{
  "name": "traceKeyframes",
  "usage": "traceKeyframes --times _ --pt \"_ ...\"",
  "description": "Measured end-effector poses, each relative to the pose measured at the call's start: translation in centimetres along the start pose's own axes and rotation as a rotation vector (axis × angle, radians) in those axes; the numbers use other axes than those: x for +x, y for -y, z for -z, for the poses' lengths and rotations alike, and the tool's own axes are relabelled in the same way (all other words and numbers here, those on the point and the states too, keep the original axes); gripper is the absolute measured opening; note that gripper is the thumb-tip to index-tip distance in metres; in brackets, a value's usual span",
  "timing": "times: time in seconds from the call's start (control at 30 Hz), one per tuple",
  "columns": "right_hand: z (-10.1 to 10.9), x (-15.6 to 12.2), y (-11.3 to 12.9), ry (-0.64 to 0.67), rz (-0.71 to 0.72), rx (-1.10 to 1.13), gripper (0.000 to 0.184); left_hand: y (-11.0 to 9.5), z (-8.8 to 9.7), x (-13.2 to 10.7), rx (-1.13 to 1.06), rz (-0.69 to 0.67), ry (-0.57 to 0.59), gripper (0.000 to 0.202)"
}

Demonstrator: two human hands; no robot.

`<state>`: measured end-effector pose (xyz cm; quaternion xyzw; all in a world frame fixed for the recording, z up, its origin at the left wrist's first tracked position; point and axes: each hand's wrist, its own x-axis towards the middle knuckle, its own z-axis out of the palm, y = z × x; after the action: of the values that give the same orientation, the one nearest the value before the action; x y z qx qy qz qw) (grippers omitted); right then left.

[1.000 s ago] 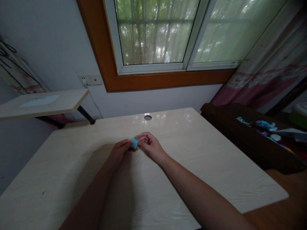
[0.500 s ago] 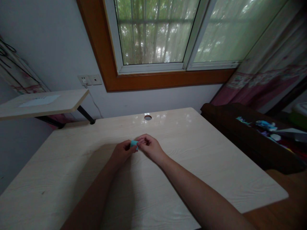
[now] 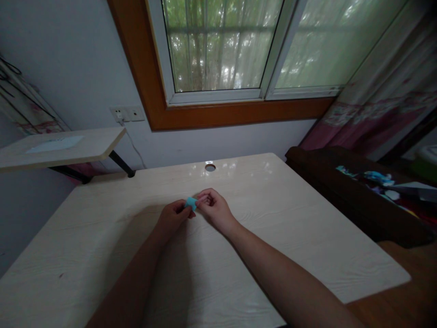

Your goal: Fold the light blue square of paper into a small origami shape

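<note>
Between my hands is a small, flat turquoise piece that looks like paper [image 3: 191,203]. My left hand [image 3: 173,216] pinches its left and lower edge between thumb and fingers. From the other side, my right hand [image 3: 214,206] has thumb and forefinger closed on its right edge, the other fingers curled loosely. Both hands are just over the pale wood-grain table [image 3: 273,218]. Fingers cover part of the turquoise piece, so its full shape cannot be made out.
A raised shelf [image 3: 92,148] on black legs stands at the back left, with a white sheet [image 3: 56,143] on it. The tabletop has a round cable hole [image 3: 210,168] near its back edge. Right of the table, a dark wooden piece of furniture [image 3: 317,182] bears colourful items.
The turquoise piece has turned slightly and shows more of its face. My right hand has shifted up a little; my left hand stays nearly in place.
</note>
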<state>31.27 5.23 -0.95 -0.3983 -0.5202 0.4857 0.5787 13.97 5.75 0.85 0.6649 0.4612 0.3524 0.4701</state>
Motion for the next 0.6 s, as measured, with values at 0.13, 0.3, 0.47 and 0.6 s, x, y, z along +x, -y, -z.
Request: traceKeyframes --times 0.13,0.3,0.47,0.6 --pt "-0.03 0.26 0.2 -0.047 0.002 0.066 0.021 -0.03 -0.04 -0.02 -0.001 -0.015 -0.013 0.021" --pt "0.65 0.79 0.46 -0.154 0.016 0.12 0.022 0.06 -0.13 0.14 -0.059 0.025 -0.086 0.016" --pt "0.59 0.55 0.48 -0.066 0.006 0.114 0.023 -0.29 -0.03 0.24 -0.096 -0.026 -0.124 0.02" --pt "0.31 0.07 0.33 0.016 0.009 0.023 0.021 -0.16 0.03 0.26 -0.013 -0.044 -0.1 0.024"
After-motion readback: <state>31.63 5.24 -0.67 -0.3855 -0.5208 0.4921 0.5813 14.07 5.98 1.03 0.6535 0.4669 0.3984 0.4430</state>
